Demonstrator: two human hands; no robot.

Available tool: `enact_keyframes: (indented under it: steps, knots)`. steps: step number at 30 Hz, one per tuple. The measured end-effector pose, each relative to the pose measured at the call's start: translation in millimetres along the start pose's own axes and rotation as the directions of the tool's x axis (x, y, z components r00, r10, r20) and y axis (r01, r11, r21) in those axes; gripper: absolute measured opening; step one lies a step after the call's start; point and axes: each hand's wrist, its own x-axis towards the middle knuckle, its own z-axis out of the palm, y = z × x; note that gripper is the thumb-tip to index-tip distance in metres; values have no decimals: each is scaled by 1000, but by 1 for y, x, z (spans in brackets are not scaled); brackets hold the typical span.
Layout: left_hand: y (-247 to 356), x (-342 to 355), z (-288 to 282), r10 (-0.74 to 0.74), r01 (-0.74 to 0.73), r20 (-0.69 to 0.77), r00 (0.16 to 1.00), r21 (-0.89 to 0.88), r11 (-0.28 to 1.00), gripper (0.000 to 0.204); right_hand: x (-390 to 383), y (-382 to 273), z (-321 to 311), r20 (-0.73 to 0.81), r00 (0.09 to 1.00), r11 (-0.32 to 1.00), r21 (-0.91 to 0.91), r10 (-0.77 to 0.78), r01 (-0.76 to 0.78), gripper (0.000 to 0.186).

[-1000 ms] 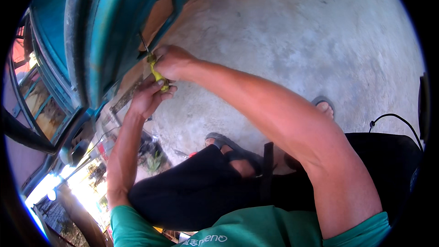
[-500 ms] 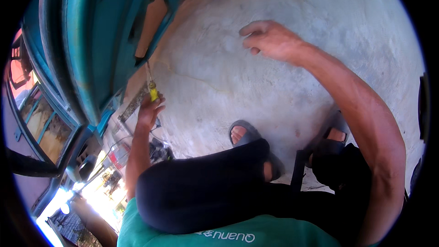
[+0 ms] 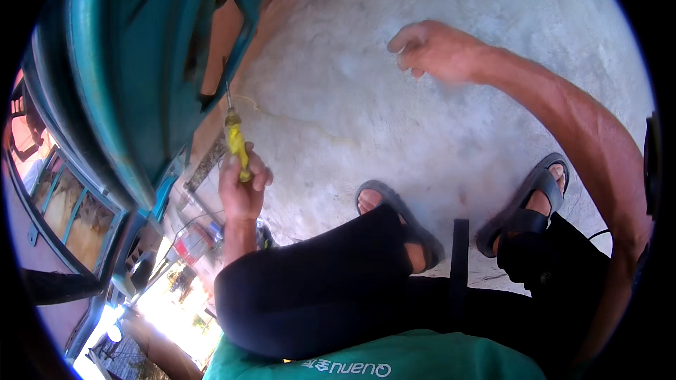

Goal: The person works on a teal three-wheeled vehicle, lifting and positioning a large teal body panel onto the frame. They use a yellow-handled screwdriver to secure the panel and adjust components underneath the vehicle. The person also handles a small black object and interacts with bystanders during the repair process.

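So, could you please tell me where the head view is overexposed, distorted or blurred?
Head view: glare burns out the lower-left edge below the left hand; fisheye bends the teal frame and blacks out the corners; the right hand looks slightly soft, while the yellow screwdriver stays sharp; concrete floor evenly lit.

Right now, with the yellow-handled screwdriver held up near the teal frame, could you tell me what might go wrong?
The left hand alone grips the screwdriver, its thin tip up beside the teal frame; a slip could scratch the frame or jab the fingers. The right hand hangs empty over the concrete floor, bracing nothing, so the tool may wander. The open sandals leave toes bare if the screwdriver drops.
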Motion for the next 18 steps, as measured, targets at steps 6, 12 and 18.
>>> enact_keyframes:
  steps: [6, 12, 18]
  knots:
    - [18, 22, 58, 99, -130, -131, 986, -254, 958, 31, -48, -76, -39, -154, 988, 950, -307, 11, -58, 48]
    - [17, 40, 62, 111, -159, -178, 978, -284, 945, 31, -82, -64, -81, -184, 983, 880, -469, -12, -77, 49]
    - [18, 47, 57, 84, -137, -192, 978, -286, 948, 31, -115, -20, -113, -279, 959, 872, -457, 47, -176, 50]
